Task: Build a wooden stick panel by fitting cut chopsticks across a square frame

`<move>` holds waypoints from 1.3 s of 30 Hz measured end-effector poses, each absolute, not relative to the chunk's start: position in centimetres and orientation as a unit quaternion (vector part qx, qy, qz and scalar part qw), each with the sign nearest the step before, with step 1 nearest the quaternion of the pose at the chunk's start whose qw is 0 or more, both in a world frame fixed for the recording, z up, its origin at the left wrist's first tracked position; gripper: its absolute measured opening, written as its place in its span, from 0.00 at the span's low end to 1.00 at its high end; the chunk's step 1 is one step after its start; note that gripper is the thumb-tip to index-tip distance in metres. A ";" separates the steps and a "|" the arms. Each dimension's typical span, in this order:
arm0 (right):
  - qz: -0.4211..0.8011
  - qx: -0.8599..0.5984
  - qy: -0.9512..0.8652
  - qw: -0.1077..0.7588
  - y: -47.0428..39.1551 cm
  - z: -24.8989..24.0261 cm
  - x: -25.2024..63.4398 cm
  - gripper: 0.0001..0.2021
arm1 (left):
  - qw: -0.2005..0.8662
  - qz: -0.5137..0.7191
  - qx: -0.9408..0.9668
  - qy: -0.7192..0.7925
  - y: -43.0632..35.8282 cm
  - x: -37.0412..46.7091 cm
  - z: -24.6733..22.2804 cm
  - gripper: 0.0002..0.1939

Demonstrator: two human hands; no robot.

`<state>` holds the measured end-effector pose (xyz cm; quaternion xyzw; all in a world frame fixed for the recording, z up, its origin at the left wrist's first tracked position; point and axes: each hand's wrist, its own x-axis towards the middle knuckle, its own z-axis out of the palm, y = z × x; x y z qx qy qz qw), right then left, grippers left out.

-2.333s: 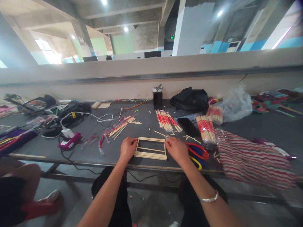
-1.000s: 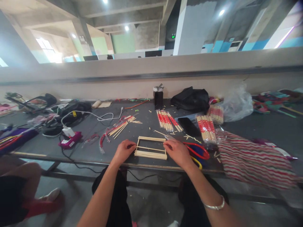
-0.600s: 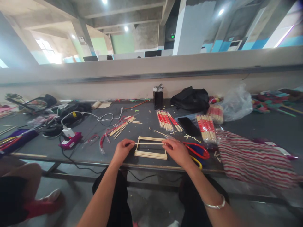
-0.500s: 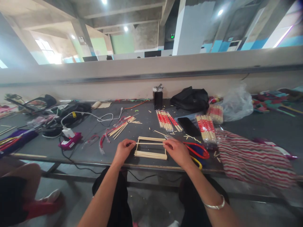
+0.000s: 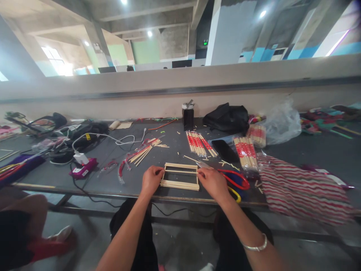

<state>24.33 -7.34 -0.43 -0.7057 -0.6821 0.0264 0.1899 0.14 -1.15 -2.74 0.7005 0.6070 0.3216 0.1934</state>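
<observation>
A rectangular frame of pale wooden sticks (image 5: 179, 184) lies near the table's front edge, with several sticks along its near side and a few along its far side. One thin stick (image 5: 181, 172) spans it just below the far side. My left hand (image 5: 152, 180) pinches that stick's left end at the frame's left side. At the right end, the fingers of my right hand (image 5: 212, 181) are closed on the same stick. Beyond my right hand lie the blades of scissors with red handles (image 5: 239, 180).
Loose sticks (image 5: 143, 154) fan out behind the frame to the left. Wrapped stick bundles (image 5: 196, 144), a black phone (image 5: 225, 151) and a striped cloth (image 5: 301, 192) lie to the right. A purple box with a white plug (image 5: 84, 168) is at left. Another person's leg shows lower left.
The thin stick has moved slightly away from me, toward the frame's far side. My left hand has shifted a little to the right, and my right hand slightly right, both still at its ends.
</observation>
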 end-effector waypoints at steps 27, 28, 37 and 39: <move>-0.016 -0.732 -0.675 0.094 -8.2 0.5 23.4 0.15 | 0.169 0.301 0.718 0.604 -1.8 -0.2 -2.6 0.13; -0.013 -0.732 -0.675 0.094 -8.2 0.4 23.4 0.15 | 0.169 0.301 0.719 0.604 -1.8 -0.2 -2.7 0.13; -0.019 -0.730 -0.676 0.099 -8.0 -0.1 23.2 0.15 | 0.170 0.274 0.727 0.606 -1.5 0.0 -2.6 0.15; -0.021 -0.731 -0.675 0.099 -7.9 -0.2 23.2 0.15 | 0.170 0.268 0.728 0.608 -1.5 0.1 -2.4 0.15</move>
